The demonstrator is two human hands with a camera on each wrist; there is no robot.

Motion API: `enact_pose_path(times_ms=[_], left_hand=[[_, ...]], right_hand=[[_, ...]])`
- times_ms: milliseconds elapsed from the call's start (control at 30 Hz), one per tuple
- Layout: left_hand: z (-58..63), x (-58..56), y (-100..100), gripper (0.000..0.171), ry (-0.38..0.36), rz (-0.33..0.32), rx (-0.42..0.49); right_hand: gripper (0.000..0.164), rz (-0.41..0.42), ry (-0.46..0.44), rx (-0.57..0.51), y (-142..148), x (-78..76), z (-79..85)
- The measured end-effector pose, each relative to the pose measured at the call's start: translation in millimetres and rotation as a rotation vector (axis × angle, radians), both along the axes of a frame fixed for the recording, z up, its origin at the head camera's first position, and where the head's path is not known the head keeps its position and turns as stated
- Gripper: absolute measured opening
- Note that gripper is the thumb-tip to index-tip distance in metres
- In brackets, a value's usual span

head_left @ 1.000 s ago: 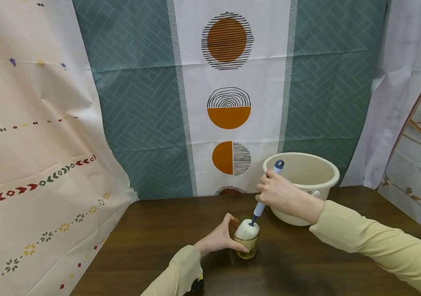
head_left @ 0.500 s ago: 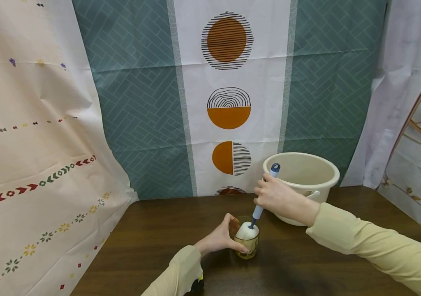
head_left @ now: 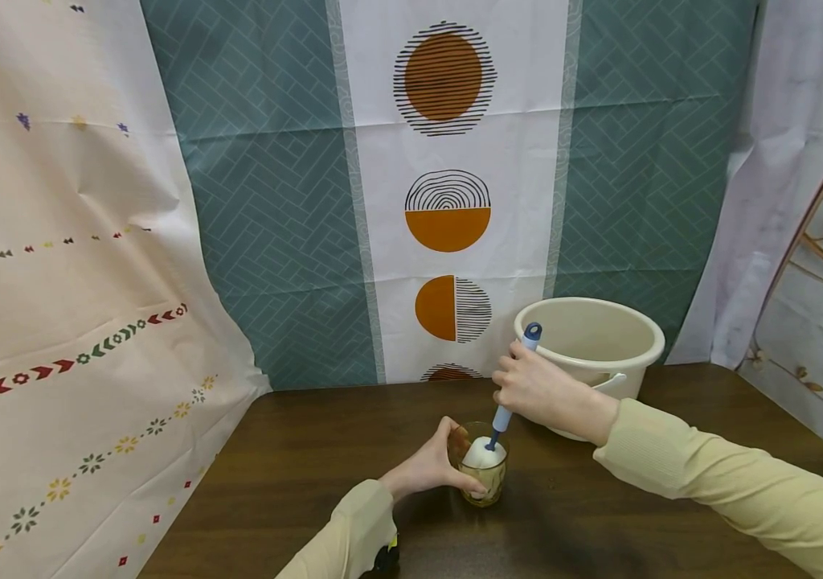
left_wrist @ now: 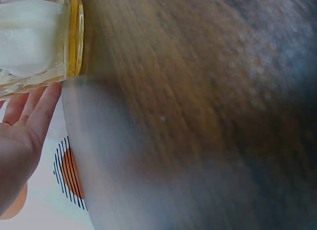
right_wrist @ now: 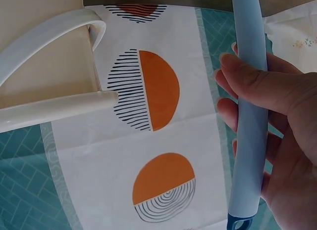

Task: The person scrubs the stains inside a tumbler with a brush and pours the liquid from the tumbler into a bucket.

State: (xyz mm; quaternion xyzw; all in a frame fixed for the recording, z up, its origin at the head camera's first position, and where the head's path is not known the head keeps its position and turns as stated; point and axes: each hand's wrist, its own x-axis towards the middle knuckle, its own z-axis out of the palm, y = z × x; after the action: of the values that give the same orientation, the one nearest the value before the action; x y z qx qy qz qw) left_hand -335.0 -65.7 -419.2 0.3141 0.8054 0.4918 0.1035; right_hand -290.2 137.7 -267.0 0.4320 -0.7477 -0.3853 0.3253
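Observation:
An amber glass point(head_left: 487, 482) stands upright on the brown table, and my left hand point(head_left: 431, 465) grips its side with thumb and fingers. The white sponge head point(head_left: 484, 455) of a cup brush sits inside it; the left wrist view shows that sponge point(left_wrist: 30, 37) through the ribbed glass wall point(left_wrist: 74, 37). My right hand point(head_left: 536, 388) holds the brush by its light blue handle point(right_wrist: 251, 116), fingers and thumb wrapped around it. The handle leans to the right, its dark blue hanging loop point(head_left: 532, 330) poking out above the hand.
A cream bucket point(head_left: 628, 384) with a white handle point(right_wrist: 54, 37) stands behind my right hand, close to the back edge of the table point(head_left: 325, 450). Printed cloths point(head_left: 267, 201) hang along the back and both sides. A small black object point(head_left: 386, 556) shows by the left sleeve.
My right hand has shifted slightly left and down, and the brush handle stands a little more upright. The sponge sits slightly deeper in the glass. My left hand stays put.

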Motion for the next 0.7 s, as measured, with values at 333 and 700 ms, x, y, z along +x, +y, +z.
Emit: enact_pose_path(times_ms=[333,700], left_hand=[[-0.4,1.0,0.6,0.065,-0.002,0.009,-0.002],[-0.8,0.1,0.7,0.066,-0.011,0.007,-0.001]], right_hand=[[0.009,-0.014,0.007,0.013,-0.2,0.7,-0.3],[0.009,-0.012,0.009,0.016,-0.1,0.7,-0.6]])
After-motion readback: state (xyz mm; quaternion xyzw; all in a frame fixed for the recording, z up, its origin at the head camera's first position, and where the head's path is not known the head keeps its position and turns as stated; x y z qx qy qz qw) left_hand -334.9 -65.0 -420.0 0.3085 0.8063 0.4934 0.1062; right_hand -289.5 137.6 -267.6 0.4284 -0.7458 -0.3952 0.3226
